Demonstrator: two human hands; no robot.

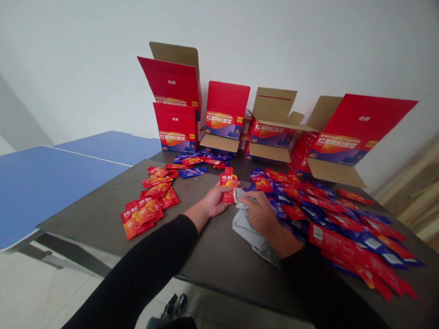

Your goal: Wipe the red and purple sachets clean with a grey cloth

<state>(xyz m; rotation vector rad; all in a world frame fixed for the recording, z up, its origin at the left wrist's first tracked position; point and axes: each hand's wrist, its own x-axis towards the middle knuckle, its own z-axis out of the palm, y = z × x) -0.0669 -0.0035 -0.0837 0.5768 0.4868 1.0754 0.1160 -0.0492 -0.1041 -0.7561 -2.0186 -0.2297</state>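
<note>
Fingers of your left hand held a red pouch upright over the worktop. Your right hand had its fingers closed on a grey cloth, at the red pouch's lower right edge. Left of that pouch: loose red pouches. Right: a red-and-blue pile. Behind: open cartons.

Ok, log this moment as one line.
left hand: holds red pouch | right hand: holds grey cloth at pouch's edge | back: open cartons
</note>
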